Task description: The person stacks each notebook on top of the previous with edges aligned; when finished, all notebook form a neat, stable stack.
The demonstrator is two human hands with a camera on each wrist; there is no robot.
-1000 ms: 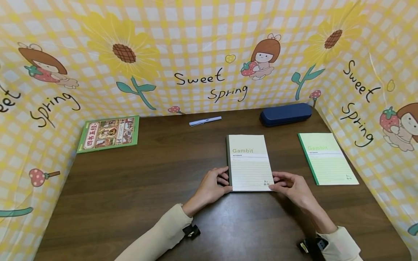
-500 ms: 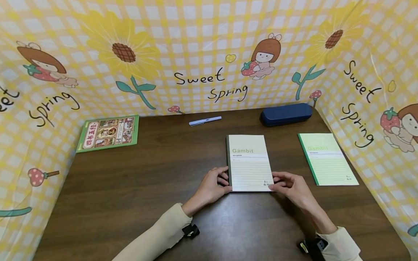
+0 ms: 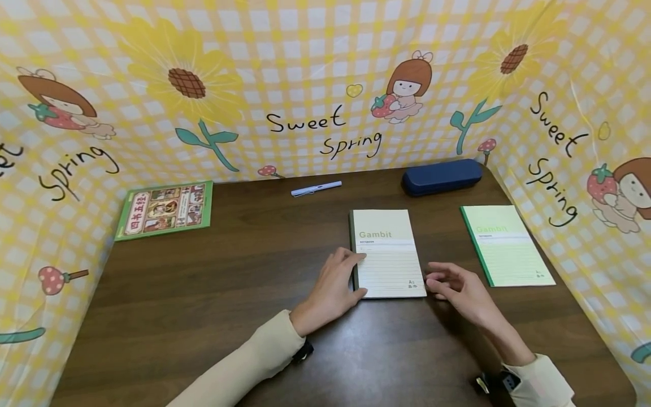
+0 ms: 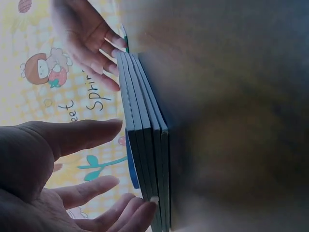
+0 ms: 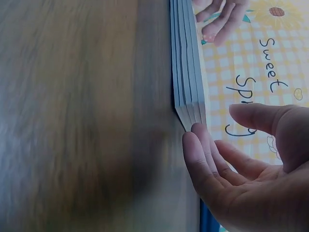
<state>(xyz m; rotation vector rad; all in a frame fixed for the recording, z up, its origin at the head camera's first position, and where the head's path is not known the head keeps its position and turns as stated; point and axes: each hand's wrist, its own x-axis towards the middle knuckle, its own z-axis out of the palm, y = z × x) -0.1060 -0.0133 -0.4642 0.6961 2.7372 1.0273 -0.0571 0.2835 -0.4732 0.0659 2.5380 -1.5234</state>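
A stack of several notebooks point(image 3: 389, 263), the top one with a pale cover marked "Gambit", lies on the table right of centre. At its left spine side is my left hand point(image 3: 331, 291), with thumb and index finger apart over the cover's edge. In the left wrist view, lower fingers of that hand touch the spines point(image 4: 145, 135). My right hand point(image 3: 465, 297) is beside the stack's lower right corner, its thumb off the cover. The right wrist view has fingertips point(image 5: 192, 145) at the corner of the page edges point(image 5: 186, 72); neither hand grips the stack.
A green-spined notebook point(image 3: 508, 249) lies to the right. Behind stands a dark blue case point(image 3: 442, 176), with a light blue pen point(image 3: 316, 189) left of it. A green-bordered book point(image 3: 165, 210) lies far left. Patterned cloth point(image 3: 295, 68) walls the table's back and sides.
The left hand's fingers have spread and risen over the stack's left edge. The right thumb has come off the cover, and that hand has moved slightly right. The stack stays in place.
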